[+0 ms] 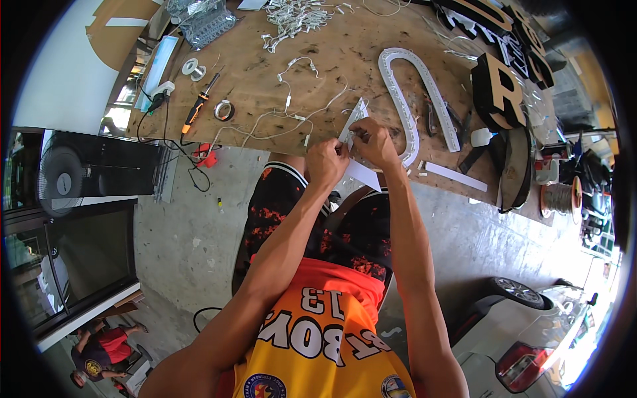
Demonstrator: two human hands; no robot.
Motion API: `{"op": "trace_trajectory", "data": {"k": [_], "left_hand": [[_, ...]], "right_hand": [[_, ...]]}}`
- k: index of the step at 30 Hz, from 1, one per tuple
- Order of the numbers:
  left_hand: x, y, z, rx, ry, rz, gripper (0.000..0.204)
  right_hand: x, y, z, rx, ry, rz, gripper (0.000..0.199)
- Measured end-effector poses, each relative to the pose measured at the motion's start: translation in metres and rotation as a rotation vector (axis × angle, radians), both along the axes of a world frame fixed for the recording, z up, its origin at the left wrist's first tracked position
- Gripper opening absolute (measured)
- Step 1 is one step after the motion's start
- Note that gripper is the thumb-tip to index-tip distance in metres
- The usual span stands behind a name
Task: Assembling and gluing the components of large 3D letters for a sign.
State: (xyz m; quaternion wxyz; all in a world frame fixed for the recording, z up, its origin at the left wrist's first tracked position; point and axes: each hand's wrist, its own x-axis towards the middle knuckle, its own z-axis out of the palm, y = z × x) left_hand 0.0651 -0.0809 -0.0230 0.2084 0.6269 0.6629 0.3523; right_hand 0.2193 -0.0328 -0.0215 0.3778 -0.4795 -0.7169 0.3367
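Note:
In front of me at the table's near edge, my left hand (326, 162) pinches the side of a narrow white angled piece (363, 176). My right hand (375, 142) bends over the same piece, its fingertips pressed together; whatever is between them is too small to make out. The piece's pointed upper end rests over the wooden table (259, 86), its lower end hangs past the edge. A white wire with small light modules (300, 118) runs leftward from near my hands. Right of them lies a curved white channel (398, 93) lined with small modules.
An orange-handled tool (194, 113), a tape roll (224, 110) and a wire spool (193, 69) lie left. Pliers (431, 119), a white strip (456, 178) and a black-sided letter (499, 93) are right. More modules (298, 20) pile up at the back. Another person (103, 351) sits lower left.

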Motion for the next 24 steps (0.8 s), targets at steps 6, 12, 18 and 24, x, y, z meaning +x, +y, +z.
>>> {"op": "trace_trajectory", "data": {"k": [6, 12, 18, 24], "left_hand": [[-0.0028, 0.0006, -0.0010, -0.031, -0.138, 0.030, 0.021], [-0.0028, 0.0009, -0.0027, 0.009, -0.077, 0.008, 0.020], [-0.0016, 0.0015, -0.0025, -0.011, 0.011, -0.017, 0.019], [-0.0017, 0.0051, -0.0012, -0.044, 0.053, -0.047, 0.017]], "right_hand": [[0.0004, -0.0002, -0.0009, -0.018, -0.010, 0.001, 0.025], [-0.0007, -0.0005, -0.0017, 0.015, 0.007, 0.003, 0.026], [-0.0005, -0.0006, -0.0008, 0.023, 0.020, 0.001, 0.026], [-0.0010, -0.0006, 0.0002, -0.011, 0.019, 0.004, 0.026]]}}
